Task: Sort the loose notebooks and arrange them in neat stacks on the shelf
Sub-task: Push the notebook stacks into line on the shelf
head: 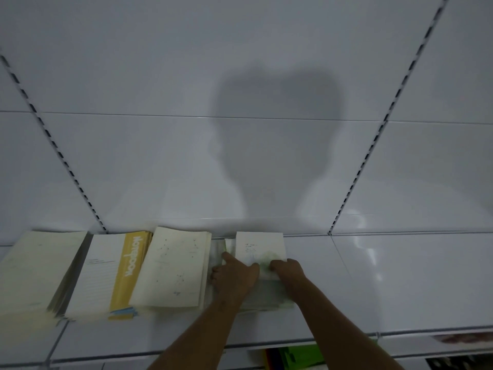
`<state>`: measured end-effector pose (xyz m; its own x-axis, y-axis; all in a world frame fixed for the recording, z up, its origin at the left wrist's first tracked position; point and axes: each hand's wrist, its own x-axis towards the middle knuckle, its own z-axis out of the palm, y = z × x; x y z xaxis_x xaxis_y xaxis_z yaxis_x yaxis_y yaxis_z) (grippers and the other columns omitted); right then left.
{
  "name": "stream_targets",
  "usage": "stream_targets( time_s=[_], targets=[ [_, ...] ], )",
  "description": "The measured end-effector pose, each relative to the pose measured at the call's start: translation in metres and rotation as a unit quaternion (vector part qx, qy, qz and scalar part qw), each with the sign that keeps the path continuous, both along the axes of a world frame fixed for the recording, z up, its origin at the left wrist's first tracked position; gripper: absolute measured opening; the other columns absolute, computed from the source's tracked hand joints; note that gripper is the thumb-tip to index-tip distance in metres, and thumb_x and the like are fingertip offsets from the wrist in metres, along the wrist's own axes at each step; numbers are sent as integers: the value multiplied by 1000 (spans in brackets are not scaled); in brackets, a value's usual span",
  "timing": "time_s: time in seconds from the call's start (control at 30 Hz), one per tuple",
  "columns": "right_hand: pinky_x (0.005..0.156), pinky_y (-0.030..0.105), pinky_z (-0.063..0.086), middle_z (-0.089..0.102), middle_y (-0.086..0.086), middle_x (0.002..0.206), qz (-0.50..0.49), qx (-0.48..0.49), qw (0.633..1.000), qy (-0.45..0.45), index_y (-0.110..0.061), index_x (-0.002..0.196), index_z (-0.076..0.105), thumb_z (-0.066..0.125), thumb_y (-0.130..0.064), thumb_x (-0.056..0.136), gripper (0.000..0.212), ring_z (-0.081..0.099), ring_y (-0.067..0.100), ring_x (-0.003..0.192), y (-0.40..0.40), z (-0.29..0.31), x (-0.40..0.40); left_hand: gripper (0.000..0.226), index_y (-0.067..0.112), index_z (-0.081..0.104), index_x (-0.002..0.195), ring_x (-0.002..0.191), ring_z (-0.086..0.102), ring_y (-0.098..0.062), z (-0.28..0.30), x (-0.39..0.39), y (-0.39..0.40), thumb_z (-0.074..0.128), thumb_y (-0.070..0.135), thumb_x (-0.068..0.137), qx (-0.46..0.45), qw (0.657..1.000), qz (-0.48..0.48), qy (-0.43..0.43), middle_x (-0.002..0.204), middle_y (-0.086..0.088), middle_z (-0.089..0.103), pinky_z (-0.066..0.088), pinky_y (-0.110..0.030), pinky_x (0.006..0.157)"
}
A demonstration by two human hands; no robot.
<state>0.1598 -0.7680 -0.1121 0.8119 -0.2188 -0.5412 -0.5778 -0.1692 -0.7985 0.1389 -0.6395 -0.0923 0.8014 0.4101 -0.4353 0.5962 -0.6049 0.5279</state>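
Head view: both hands down on a fourth stack of notebooks [260,252] on the white shelf [386,284], squaring it up. Left hand [236,276] laid over the stack's near left corner, thumb stretched across the pale top cover, fingers curled down over the left edge, so a grip on the stack itself. Right hand [286,269] pressed on the near right part of the same cover, fingertips bent onto the paper; whether the fingers wrap the far edge or merely press, cannot tell. Top cover white with small dark print and a faint green wash close to the fingertips of both hands; greenish covers showing beneath, slightly fanned toward the near side, edges not yet flush. Just left of the left-hand grip, almost touching the knuckles, a cream stack with dot-and-line drawings [173,268]; beyond that, a stack with a yellow band and white lettering [112,276], its lower books stepping out at the near end; farthest from the grip, a plain cream stack [34,271], pages splayed along its right edge. Right of the right-hand grip, bare shelf only. Bright green and yellow items [293,356] glimpsed on a lower level, below the forearms; nature unclear. Judged well advanced: four sorted stacks in a row, fourth under adjustment; left to do, apparently, truing up the ragged edges. No loose notebooks in frame.
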Motion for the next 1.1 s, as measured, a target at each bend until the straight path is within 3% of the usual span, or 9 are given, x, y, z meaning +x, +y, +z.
stream_targets(
  time_s=[0.2,0.3,0.43,0.6,0.7,0.77,0.87,1.0,1.1],
  targets=[
    [76,34,52,63,9,92,22,-72,997,-8,-6,100,61,69,-29,70,38,60,24,84,-8,-7,1,85,3,30,134,120,45,-36,2,-6,-5,67,51,75,-58,996,74,9,132,-21,43,44,-41,99],
    [71,31,50,60,4,92,53,-101,993,-12,-9,108,57,66,-37,73,46,59,20,83,-2,-12,-4,81,4,50,126,111,54,-32,-2,-4,1,68,57,68,-80,995,57,17,122,-16,56,50,-38,95],
    [79,35,51,58,9,106,50,-144,988,6,-11,110,54,58,-52,65,61,57,26,93,1,-10,-11,95,5,53,126,110,59,-31,-4,-7,7,80,60,54,-133,989,56,40,123,-14,60,54,-37,91],
    [73,35,51,59,5,96,21,-73,997,-20,-14,105,55,58,-53,62,58,58,23,87,-1,-4,-21,92,-5,50,128,101,64,-33,-2,-10,12,94,23,52,-364,924,118,-9,119,-20,63,56,-46,88],
    [68,33,50,63,5,96,-7,-1,998,-66,-11,111,57,63,-46,75,51,62,23,85,-5,9,-22,93,-1,35,129,98,62,-25,7,-15,13,91,22,58,-345,931,69,-92,119,-11,58,56,-36,83],
    [81,43,54,64,11,105,-28,56,991,-115,-8,117,55,59,-45,86,49,63,28,92,-5,21,-24,81,12,33,117,91,59,-16,15,-18,17,90,22,60,-317,933,12,-169,112,-3,55,52,-27,72],
    [81,43,54,61,7,111,-70,98,971,-205,-15,124,46,43,-62,89,59,61,27,99,6,41,-36,77,23,38,115,104,56,-12,23,-22,24,90,17,58,-329,906,-79,-256,114,7,56,54,-21,75],
    [69,35,54,67,8,103,-118,175,946,-247,-23,117,56,31,-69,88,60,64,26,94,18,56,-52,73,32,44,118,111,56,-9,24,-28,28,87,14,61,-348,883,-137,-283,115,8,60,57,-30,82],
    [77,42,56,70,11,99,-132,221,941,-220,-25,111,63,23,-70,90,63,66,30,92,18,53,-59,74,39,44,111,108,56,-4,18,-31,34,87,8,60,-376,869,-155,-282,114,8,60,56,-19,72]
  ],
)
